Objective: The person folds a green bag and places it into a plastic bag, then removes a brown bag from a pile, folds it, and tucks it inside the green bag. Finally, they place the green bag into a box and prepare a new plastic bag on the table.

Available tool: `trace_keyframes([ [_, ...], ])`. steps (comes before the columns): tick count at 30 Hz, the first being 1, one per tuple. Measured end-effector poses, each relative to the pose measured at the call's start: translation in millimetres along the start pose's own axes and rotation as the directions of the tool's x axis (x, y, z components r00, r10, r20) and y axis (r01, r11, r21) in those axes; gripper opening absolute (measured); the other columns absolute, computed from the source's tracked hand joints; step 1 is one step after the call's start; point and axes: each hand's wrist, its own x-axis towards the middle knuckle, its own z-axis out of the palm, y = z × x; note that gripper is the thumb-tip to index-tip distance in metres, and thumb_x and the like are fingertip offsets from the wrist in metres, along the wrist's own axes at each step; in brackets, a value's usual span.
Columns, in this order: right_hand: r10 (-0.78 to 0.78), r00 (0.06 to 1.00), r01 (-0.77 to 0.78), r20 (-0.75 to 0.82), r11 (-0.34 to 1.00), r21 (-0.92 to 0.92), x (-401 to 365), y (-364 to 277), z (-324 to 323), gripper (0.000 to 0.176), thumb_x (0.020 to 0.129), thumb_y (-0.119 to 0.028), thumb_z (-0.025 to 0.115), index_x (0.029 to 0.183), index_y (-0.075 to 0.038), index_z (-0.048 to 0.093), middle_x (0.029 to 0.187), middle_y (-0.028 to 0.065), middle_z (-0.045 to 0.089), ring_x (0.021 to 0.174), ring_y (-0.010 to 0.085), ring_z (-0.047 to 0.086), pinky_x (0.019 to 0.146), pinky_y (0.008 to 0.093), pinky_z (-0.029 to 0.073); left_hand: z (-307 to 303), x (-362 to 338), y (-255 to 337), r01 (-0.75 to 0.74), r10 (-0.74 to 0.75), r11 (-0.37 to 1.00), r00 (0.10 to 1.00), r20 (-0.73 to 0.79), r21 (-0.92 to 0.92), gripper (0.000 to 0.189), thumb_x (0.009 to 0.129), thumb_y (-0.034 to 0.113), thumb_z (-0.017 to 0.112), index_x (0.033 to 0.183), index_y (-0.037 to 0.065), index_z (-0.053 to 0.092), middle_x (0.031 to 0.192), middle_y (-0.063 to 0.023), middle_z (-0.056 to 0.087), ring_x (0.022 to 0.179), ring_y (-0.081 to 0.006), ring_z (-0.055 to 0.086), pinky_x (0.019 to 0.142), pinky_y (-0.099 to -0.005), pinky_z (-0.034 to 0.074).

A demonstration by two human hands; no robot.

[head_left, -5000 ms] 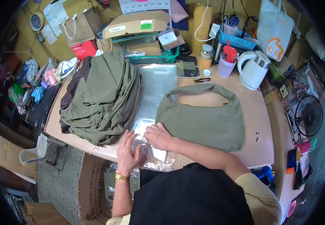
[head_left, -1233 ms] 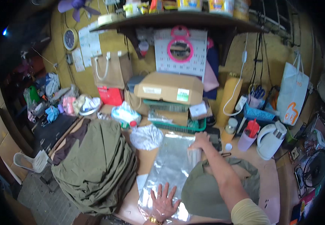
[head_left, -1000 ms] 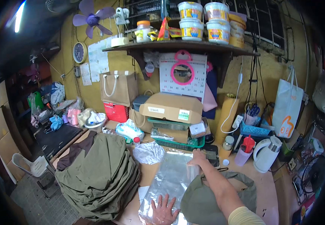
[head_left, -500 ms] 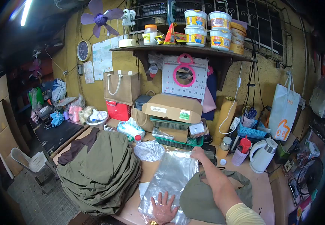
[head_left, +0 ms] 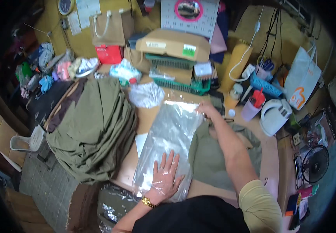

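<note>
A stack of clear plastic bags lies flat on the table in front of me. My left hand rests palm down near its lower end, fingers spread; a gold watch is on that wrist. At the upper right corner of the stack, my right hand has its fingers closed on the plastic edge. An olive-green garment piece lies under my right forearm, beside the bags. To the left rises a large heap of folded olive-green garments.
Behind the bags are a crumpled white cloth, a green basket and a cardboard box. A white electric kettle and a lilac cup stand at the right. Plastic-wrapped dark fabric sits low at the left front.
The view has tilted down, bringing my left forearm, my torso and the wrapped fabric into sight. Both hands keep about the same places on the plastic bags.
</note>
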Motion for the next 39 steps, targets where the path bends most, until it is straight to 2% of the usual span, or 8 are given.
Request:
trace_keyframes([
  [8,-0.006,0.988,-0.015,-0.151,0.991,-0.132,-18,-24,-39,0.027,0.062,-0.009,0.086,0.077,-0.001,0.065,0.071,0.0073,0.067,0.063,0.0163,0.061,0.055,0.0335,0.048,-38,4,15,-0.277,0.293,0.809,0.955,-0.053,-0.518,0.071,0.095,0.019,0.054,0.155,-0.001,0.02,0.163,-0.0222,0.017,0.147,-0.0442,0.023,0.119,-0.0503,0.025],
  [14,-0.325,0.888,0.037,-0.326,0.757,-0.652,-56,-68,-39,0.034,0.072,-0.029,0.08,0.093,-0.005,0.068,0.104,0.0144,0.069,0.098,0.0289,0.066,0.083,0.0395,0.052,-109,-44,-19,0.11,0.248,0.917,0.597,0.763,-0.384,0.051,0.097,0.007,0.05,0.147,-0.001,0.039,0.125,-0.0237,0.062,0.107,-0.0438,0.062,0.095,-0.0452,0.051],
  [16,-0.405,0.896,0.28,-0.182,0.834,-0.475,-36,-103,-25,0.034,0.077,-0.03,0.076,0.101,-0.007,0.069,0.11,0.0162,0.066,0.107,0.0331,0.063,0.09,0.0409,0.05,-134,-59,-50,-0.242,0.527,0.732,0.794,0.304,-0.637,0.031,0.099,0.009,0.05,0.127,-0.003,0.058,0.092,-0.0175,0.071,0.083,-0.0349,0.07,0.076,-0.0403,0.055],
  [18,-0.708,0.702,0.688,-0.07,0.701,-0.19,8,-120,28,0.033,0.077,-0.028,0.075,0.102,-0.008,0.07,0.106,0.018,0.068,0.102,0.0352,0.065,0.088,0.0423,0.051,-123,-86,-89,0.203,0.092,0.375,0.963,0.254,-0.905,0.02,0.1,0.011,0.052,0.106,-0.004,0.063,0.089,-0.0146,0.071,0.085,-0.0216,0.07,0.071,-0.031,0.053],
  [20,-0.656,0.754,0.657,0.036,0.749,-0.087,27,-171,95,0.033,0.08,-0.022,0.075,0.106,-0.004,0.069,0.111,0.0186,0.067,0.109,0.0349,0.061,0.096,0.0423,0.048,-92,-44,-83,0.36,-0.511,0.651,0.859,-0.035,-0.668,0.021,0.098,0.014,0.055,0.106,-0.004,0.062,0.096,-0.0151,0.069,0.087,-0.0213,0.067,0.075,-0.0306,0.051],
  [22,-0.639,0.763,0.585,-0.103,0.748,-0.313,26,-207,157,0.038,0.079,-0.021,0.076,0.115,-0.011,0.068,0.123,0.0198,0.061,0.114,0.0346,0.059,0.099,0.0426,0.046,-46,-14,-94,0.283,-0.381,0.904,0.873,-0.305,-0.319,0.034,0.096,0.018,0.057,0.124,-0.003,0.056,0.106,-0.0215,0.064,0.092,-0.0327,0.064,0.081,-0.0399,0.05],
  [33,-0.537,0.836,0.543,0.115,0.777,-0.318,-11,-242,68,0.01,0.076,-0.023,0.073,0.084,-0.02,0.079,0.099,0.0098,0.073,0.123,0.0322,0.056,0.108,0.0575,0.032,12,12,-104,0.354,-0.334,0.935,0.891,-0.307,0.011,0.055,0.09,0.025,0.064,0.144,0.019,0.053,0.109,-0.0236,0.057,0.091,-0.0381,0.058,0.076,-0.0471,0.048],
  [39,-0.481,0.79,0.613,0.381,0.629,-0.478,-81,-130,108,0.05,0.092,-0.055,0.054,0.135,-0.03,0.06,0.157,0.0135,0.035,0.147,0.0438,0.021,0.113,0.0736,0.004,13,7,-101,0.36,-0.328,0.931,0.898,-0.294,0.059,0.055,0.089,0.024,0.065,0.142,0.018,0.055,0.106,-0.0239,0.056,0.09,-0.038,0.058,0.075,-0.0467,0.047],
])
